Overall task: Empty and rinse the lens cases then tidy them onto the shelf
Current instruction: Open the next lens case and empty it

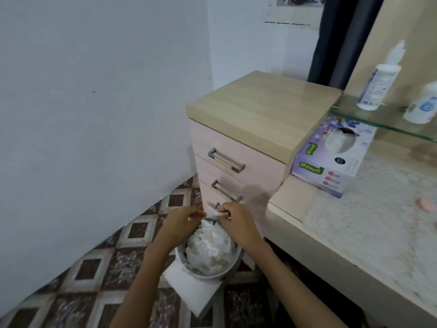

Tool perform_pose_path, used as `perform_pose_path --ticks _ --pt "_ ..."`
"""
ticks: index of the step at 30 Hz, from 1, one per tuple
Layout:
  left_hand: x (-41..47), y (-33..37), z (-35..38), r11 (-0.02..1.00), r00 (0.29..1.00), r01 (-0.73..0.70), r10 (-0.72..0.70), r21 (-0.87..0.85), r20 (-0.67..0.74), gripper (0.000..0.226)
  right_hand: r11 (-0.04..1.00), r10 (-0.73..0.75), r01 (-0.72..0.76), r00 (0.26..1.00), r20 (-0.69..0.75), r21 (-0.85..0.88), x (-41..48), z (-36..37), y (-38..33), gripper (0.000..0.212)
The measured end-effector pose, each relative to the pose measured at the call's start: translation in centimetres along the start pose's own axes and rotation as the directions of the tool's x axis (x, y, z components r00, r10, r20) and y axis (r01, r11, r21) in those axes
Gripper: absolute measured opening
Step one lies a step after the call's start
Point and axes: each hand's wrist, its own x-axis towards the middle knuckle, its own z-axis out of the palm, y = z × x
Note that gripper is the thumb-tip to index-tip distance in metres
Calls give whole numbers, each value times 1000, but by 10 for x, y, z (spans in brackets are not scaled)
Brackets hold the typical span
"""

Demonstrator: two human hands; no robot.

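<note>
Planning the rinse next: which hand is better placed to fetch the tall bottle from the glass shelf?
Likely the right hand: both hands are over the bin, but the tall bottle on the glass shelf stands to the right, on that hand's side.

Open floor [94,268] runs left of the tissue-stuffed bin [205,278] toward the wall [94,114], while the drawer unit [236,138] with its jutting handles stands close behind it, the surface [354,228] edge juts in on the right, and the left hand [182,221] and right hand [236,220], both pinching a small pale object [214,213], crowd the gap above its rim.
</note>
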Motion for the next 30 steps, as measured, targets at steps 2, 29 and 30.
perform_pose_path --ticks 2,29,30 --pt "-4 -17 8 999 997 51 -51 -12 56 20 994 103 -101 994 41 -46 1 20 12 11" --pt "-7 -8 11 997 997 -76 76 26 -4 23 990 139 -134 967 212 -37 -17 -18 -2 26" --pt "-5 1 7 995 995 -98 98 27 -11 23 992 125 -122 973 195 -30 -19 -26 -7 24"
